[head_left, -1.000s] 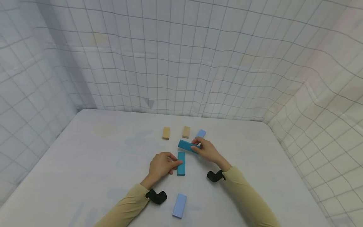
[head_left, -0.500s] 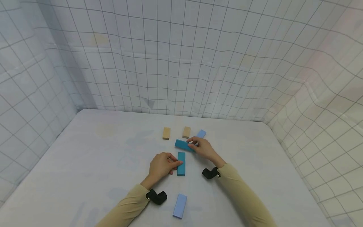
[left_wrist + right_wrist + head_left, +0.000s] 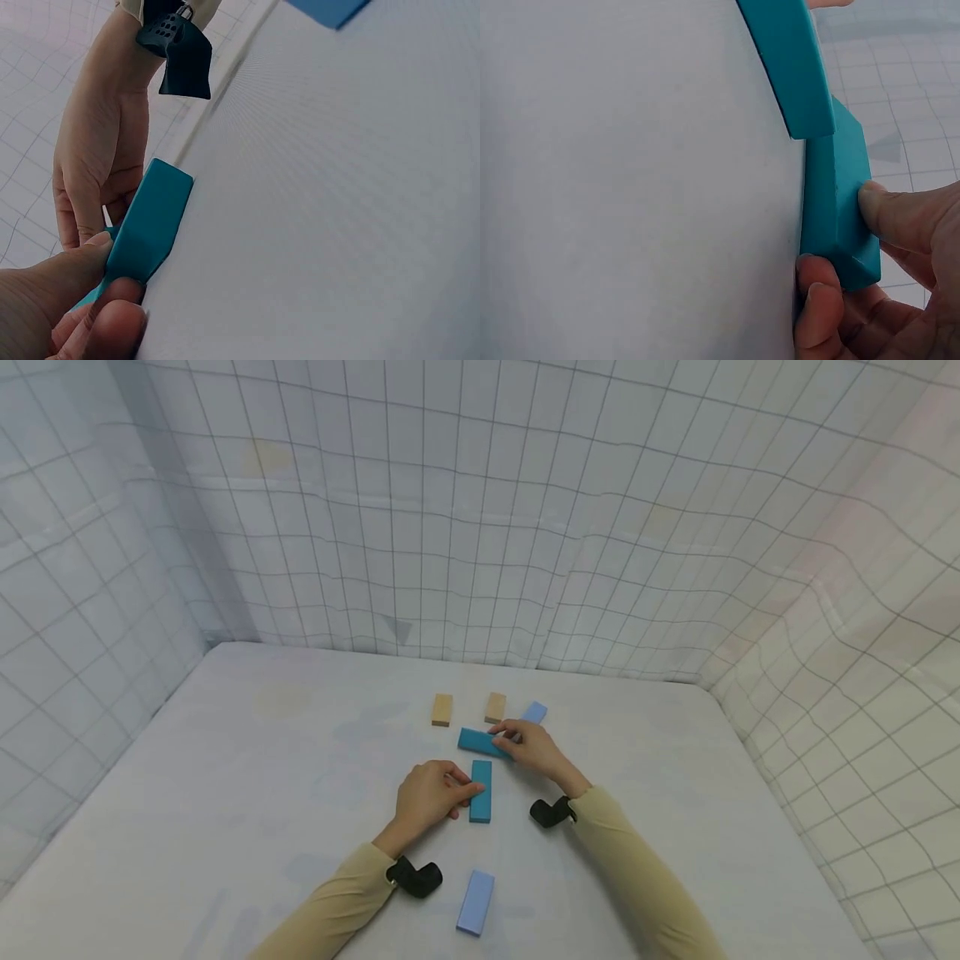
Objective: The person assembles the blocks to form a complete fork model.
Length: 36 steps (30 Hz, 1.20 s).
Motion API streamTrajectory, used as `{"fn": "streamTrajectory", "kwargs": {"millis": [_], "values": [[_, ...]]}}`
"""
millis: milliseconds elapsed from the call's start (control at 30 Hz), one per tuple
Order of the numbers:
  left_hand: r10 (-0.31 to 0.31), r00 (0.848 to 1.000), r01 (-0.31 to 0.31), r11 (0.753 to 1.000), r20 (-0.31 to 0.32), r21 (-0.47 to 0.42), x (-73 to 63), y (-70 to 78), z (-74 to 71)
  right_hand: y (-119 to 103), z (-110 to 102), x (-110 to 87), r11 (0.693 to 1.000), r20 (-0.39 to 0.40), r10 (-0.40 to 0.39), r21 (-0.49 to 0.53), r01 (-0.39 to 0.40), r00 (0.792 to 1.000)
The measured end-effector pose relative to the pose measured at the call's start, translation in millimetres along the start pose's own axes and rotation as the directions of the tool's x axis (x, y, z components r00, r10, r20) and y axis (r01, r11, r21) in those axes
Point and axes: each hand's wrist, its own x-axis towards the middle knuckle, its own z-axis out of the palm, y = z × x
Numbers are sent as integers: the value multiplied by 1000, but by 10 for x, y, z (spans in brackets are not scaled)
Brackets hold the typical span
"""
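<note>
My left hand [image 3: 433,795] pinches a teal block [image 3: 481,802] that lies lengthwise on the table, its thumb on top. A second teal block [image 3: 477,741] lies crosswise just beyond the first one's far end. My right hand [image 3: 536,750] grips its right end between thumb and fingers, covering that end. In the right wrist view, the crosswise block [image 3: 840,195] sits close to the end of the lengthwise block [image 3: 791,67]; whether they touch I cannot tell. The left wrist view has thumb and fingers around the lengthwise block [image 3: 154,217].
Two small wooden blocks [image 3: 442,710] [image 3: 495,707] stand beyond the teal ones. A light blue block [image 3: 535,712] is partly behind my right hand. Another light blue block [image 3: 476,903] lies near the front. White grid-patterned cloth [image 3: 480,527] hangs around the white table [image 3: 300,760].
My right hand has slid the far teal block to the left and turned it slightly straighter crosswise. The left hand and the near teal block have stayed in place.
</note>
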Motion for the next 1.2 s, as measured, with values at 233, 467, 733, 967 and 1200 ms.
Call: {"fn": "streamTrajectory", "kwargs": {"millis": [233, 467, 733, 967, 1200], "values": [[-14, 1000, 14, 1000, 0, 7, 7, 3, 6, 25, 15, 22, 1000, -41, -20, 0, 20, 999], [-9, 1000, 9, 1000, 10, 11, 11, 4, 14, 34, -12, -17, 1000, -23, -16, 14, 16, 1000], [-9, 1000, 9, 1000, 13, 13, 7, 3, 13, 88, -47, -39, 999, 38, -36, 34, 34, 999], [-14, 1000, 14, 999, 3, 29, 8, 21, 20, 80, -59, -62, 996, 55, -58, 71, 55, 997], [-32, 999, 32, 999, -2, 18, 21, 34, 28, 87, -64, -66, 995, 71, -85, 66, 80, 994]]}}
